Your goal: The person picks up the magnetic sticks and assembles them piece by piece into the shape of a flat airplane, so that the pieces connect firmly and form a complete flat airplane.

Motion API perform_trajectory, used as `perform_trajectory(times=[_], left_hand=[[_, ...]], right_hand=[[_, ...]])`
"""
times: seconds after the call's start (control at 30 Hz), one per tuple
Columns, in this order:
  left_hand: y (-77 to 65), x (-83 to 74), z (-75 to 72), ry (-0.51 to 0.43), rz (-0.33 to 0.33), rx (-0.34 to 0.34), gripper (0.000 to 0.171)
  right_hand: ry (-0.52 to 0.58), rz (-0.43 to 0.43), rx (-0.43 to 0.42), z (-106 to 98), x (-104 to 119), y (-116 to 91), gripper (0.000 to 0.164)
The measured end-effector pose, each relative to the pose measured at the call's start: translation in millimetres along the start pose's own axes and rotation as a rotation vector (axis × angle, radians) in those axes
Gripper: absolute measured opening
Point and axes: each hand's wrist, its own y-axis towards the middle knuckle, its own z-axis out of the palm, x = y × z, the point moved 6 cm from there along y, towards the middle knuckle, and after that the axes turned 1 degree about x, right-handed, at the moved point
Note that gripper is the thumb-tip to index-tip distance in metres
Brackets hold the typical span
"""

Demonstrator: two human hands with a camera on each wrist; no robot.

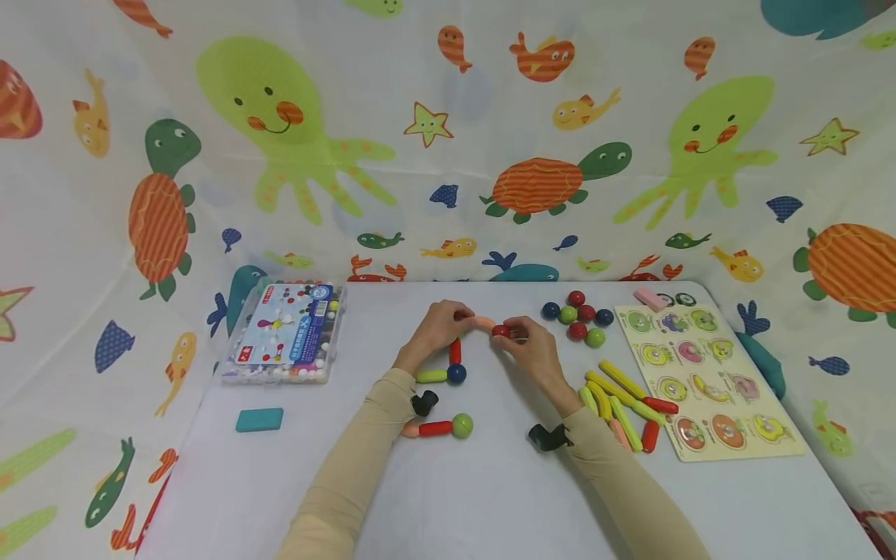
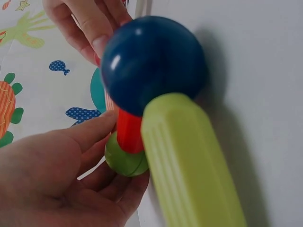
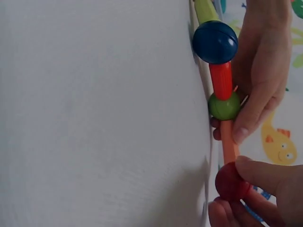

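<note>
My left hand grips a green ball with thumb and fingers; in the head view that ball is hidden behind the hand. A peach rod runs from it to a red ball, which my right hand pinches between thumb and fingers. Also joined to the green ball is a red rod, leading to a dark blue ball with a lime rod on it. Nearer the body, by the left wrist, lies a second piece: a red rod between a green ball and a peach rod.
Loose red, blue and green balls sit at the back right. Several coloured rods lie by the right forearm, beside a fruit puzzle board. On the left are a clear box of parts and a teal block.
</note>
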Motion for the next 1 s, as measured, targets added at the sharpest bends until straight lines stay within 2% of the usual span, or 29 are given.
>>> perform_trajectory(times=[0.4, 0.73, 1.0], left_hand=[[-0.8, 0.9, 0.0, 0.005, -0.014, 0.001, 0.031], [-7.6, 2.8, -1.8, -0.007, -0.023, 0.007, 0.036], [-18.9, 1.4, -15.3, -0.054, -0.001, -0.055, 0.038]], right_hand=[[-0.024, -0.014, -0.003, 5, -2, 4, 0.038], [-0.033, -0.003, 0.002, 6, -2, 3, 0.040], [-0.009, 0.013, 0.000, 0, 1, 3, 0.043]])
